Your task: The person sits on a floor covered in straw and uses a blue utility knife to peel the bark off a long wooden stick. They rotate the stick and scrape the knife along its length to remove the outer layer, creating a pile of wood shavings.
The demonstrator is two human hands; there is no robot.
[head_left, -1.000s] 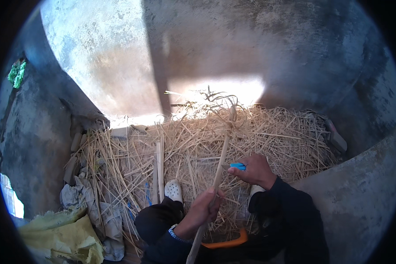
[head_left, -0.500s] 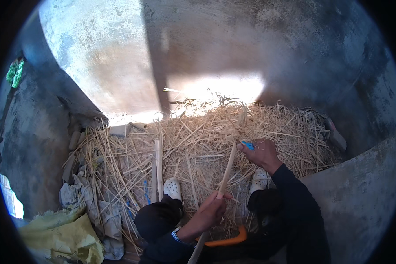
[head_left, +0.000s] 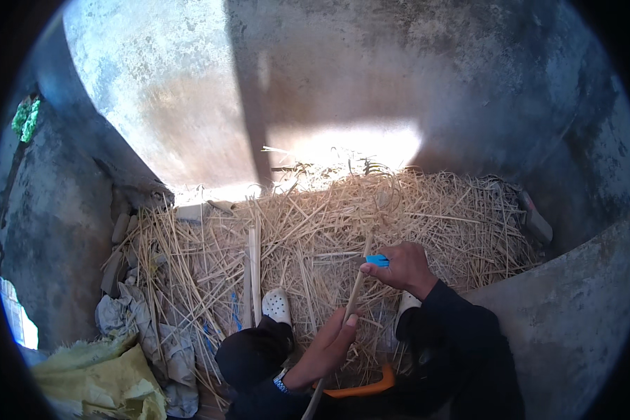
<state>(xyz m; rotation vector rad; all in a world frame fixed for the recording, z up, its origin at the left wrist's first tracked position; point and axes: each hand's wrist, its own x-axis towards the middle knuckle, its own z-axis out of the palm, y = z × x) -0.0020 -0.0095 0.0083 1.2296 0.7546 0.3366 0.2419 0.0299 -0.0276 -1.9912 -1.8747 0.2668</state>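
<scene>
A long, thin, pale stick (head_left: 358, 288) runs slantwise between my feet, its far tip over the straw and its lower part passing under my left forearm. My left hand (head_left: 331, 344) is wrapped round it at about mid-length. Closer to its far end, my right hand (head_left: 403, 269) grips a small bright-blue-handled tool (head_left: 377, 260). The tool's front end lies against the stick; most of the handle is hidden in my fist, and I cannot tell its exact kind. Thin curled strips (head_left: 385, 199) show near the stick's far tip.
Straw and thin strips (head_left: 462, 217) cover the floor up to a grey wall (head_left: 343, 77). Between my white clogs (head_left: 276, 306) lies an orange curved piece (head_left: 364, 385). Yellow sacking (head_left: 105, 378) and grey cloth (head_left: 136, 318) lie at left. A low slab (head_left: 574, 308) stands at right.
My right hand has drawn the blue-handled tool down along the stick, toward my left hand. The left hand keeps its hold, nearly in place.
</scene>
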